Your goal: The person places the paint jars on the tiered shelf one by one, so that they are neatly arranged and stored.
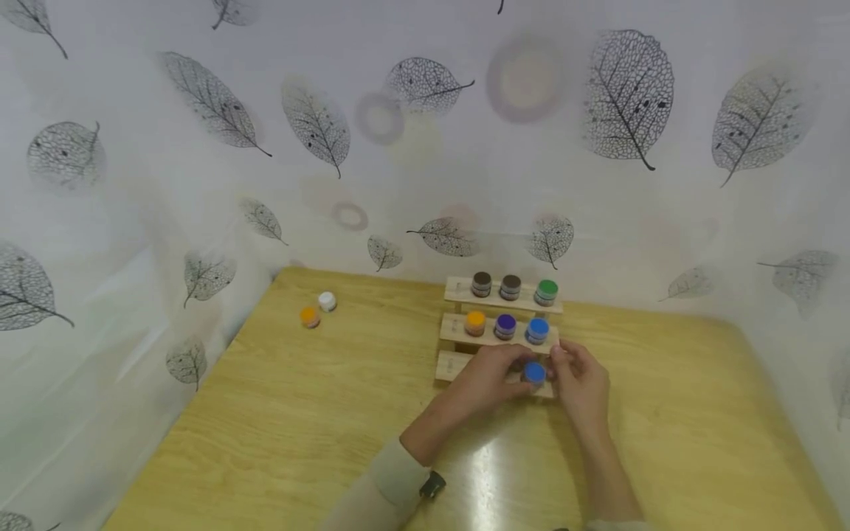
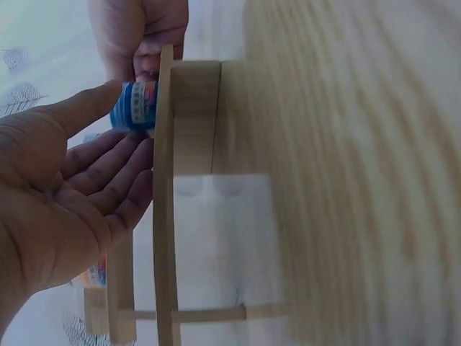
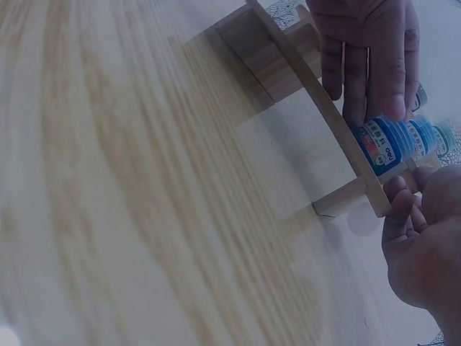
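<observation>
A tiered wooden rack point(image 1: 454, 363) with three shelves stands on the table and holds small paint jars. A blue paint jar point(image 1: 534, 373) stands at the right end of the lowest shelf. My left hand point(image 1: 488, 376) has this jar between thumb and fingers; in the left wrist view the thumb tip touches the blue jar point(image 2: 134, 107). At the rack's right end is my right hand point(image 1: 584, 387), its curled fingers against the shelf's end in the right wrist view. Part of the lowest shelf is hidden behind the left hand.
The middle shelf bears orange point(image 1: 474, 323), purple point(image 1: 505, 327) and blue point(image 1: 537, 331) jars. On the top shelf are two dark jars point(image 1: 510, 287) and a green jar point(image 1: 546, 293). A white jar point(image 1: 327, 301) and an orange jar point(image 1: 309, 317) stand at the table's back left. Leaf-patterned sheeting surrounds the table.
</observation>
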A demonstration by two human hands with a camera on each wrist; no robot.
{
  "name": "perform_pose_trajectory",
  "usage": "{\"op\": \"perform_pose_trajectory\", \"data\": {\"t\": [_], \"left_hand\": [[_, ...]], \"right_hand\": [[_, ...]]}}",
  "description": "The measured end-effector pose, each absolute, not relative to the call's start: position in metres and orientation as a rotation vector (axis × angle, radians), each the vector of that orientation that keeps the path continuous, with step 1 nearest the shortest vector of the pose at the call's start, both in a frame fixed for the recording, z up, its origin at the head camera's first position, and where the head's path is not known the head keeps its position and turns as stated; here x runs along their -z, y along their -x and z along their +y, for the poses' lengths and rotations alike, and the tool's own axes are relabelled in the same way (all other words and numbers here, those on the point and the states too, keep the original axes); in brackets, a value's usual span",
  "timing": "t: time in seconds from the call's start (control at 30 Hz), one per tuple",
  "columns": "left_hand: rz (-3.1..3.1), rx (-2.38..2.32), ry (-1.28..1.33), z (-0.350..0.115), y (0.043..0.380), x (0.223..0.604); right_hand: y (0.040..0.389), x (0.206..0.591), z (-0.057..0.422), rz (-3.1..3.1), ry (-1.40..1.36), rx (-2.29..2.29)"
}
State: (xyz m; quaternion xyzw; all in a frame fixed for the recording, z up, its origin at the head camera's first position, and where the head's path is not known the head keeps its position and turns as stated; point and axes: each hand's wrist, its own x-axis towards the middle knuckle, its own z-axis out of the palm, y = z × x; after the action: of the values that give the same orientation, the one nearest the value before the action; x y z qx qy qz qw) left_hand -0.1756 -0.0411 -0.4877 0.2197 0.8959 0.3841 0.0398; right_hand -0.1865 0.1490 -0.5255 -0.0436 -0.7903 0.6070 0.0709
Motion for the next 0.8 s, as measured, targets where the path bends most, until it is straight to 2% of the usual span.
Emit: {"op": "perform_pose_trajectory", "data": {"t": [0.23, 0.5, 0.8], "left_hand": [[2.675, -1.313, -0.531, -0.073, 0.179, 0.477], [2.765, -1.487, -0.326, -0.134, 0.18, 0.454], [2.884, -1.504, -0.077, -0.199, 0.179, 0.457]], "right_hand": [[0.186, 0.526, 0.148, -2.402, 0.157, -1.812], [0.187, 0.526, 0.148, -2.393, 0.134, -1.807], [0.187, 0.527, 0.148, -2.41, 0.17, -1.786]]}}
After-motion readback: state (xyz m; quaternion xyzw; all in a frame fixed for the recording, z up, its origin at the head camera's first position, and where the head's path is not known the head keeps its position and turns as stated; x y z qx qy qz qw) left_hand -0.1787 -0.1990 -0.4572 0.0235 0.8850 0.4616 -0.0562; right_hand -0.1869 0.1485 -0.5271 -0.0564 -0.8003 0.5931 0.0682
